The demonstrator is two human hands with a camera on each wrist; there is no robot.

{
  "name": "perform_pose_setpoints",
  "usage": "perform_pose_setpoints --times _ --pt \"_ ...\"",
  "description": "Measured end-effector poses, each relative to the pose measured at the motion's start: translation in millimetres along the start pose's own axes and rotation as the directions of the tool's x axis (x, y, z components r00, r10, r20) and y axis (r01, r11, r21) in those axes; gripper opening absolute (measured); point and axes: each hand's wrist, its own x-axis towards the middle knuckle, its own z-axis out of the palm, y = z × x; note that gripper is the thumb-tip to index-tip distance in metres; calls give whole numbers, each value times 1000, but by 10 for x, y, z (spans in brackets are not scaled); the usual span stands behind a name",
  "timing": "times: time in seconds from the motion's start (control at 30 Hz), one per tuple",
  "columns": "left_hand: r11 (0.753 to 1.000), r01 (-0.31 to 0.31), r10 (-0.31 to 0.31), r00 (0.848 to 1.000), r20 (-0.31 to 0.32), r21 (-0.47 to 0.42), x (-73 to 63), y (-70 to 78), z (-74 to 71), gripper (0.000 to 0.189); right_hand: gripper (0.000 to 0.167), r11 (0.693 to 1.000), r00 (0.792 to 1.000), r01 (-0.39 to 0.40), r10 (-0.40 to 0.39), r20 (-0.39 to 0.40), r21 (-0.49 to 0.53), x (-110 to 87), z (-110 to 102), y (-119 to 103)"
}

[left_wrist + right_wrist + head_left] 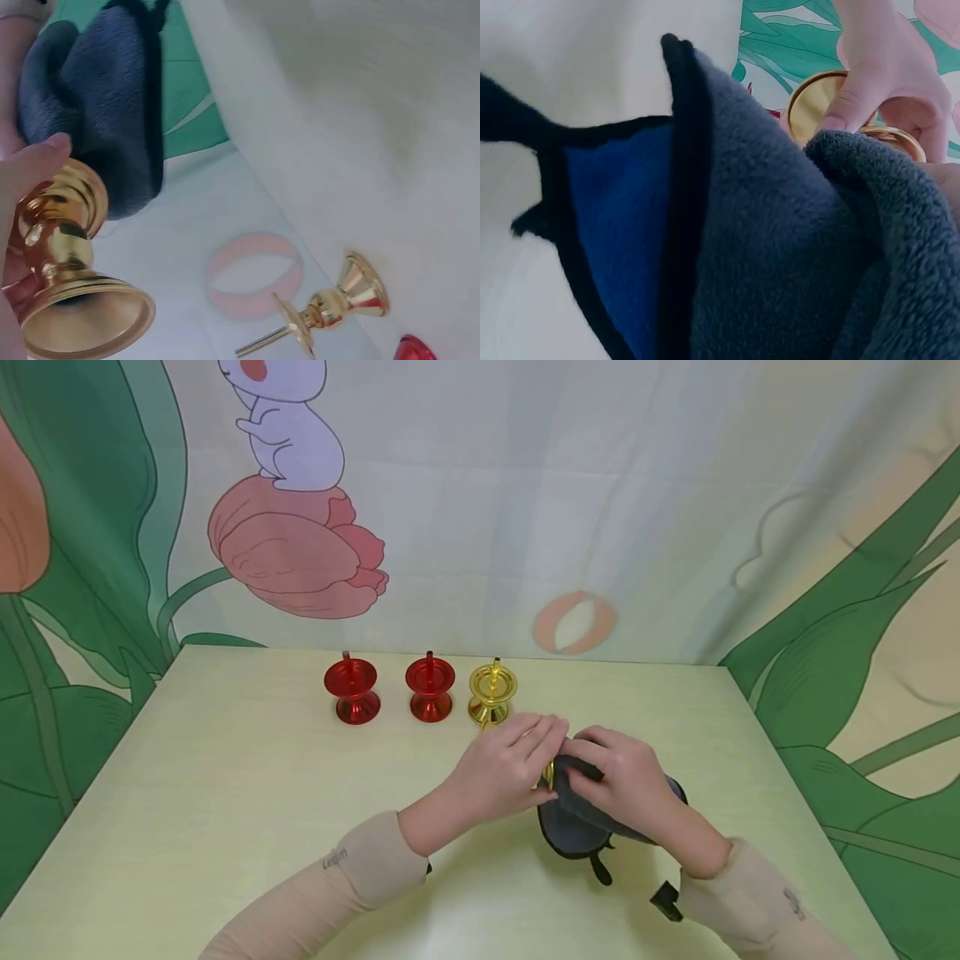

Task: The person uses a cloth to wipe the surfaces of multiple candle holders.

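My left hand (513, 764) grips a shiny gold candle holder (64, 247) lying tilted, its flared hollow base facing outward in the left wrist view. My right hand (618, 777) pinches a folded grey fleece cloth (772, 217) and presses it at the holder's other end, whose spike is hidden. Black edging and a blue patch show on the cloth in the right wrist view, with a dark loop hanging off it. Just beyond the left hand, a second gold candle holder (492, 685) stands upright with its spike up.
Two red candle holders, one at the far left (352, 689) and one in the middle (430, 685), stand in a row with the upright gold one near the back of the pale table (247, 793). A printed curtain (465, 510) hangs directly behind the table.
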Motion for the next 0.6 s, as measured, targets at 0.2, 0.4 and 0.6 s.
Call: perform_pose_setpoints --times 0.2,0.4,0.6 --pt "987 90 -71 987 145 -132 -37 -32 -18 88 28 1000 1000 1 -1 6 30 -22 19 7" --pt "940 195 -74 917 392 -279 64 -169 -133 89 23 997 999 33 -33 2 68 -13 42 13" --pt "971 84 -26 968 248 -224 33 -149 -85 82 23 991 1000 -17 17 3 136 5 66 13"
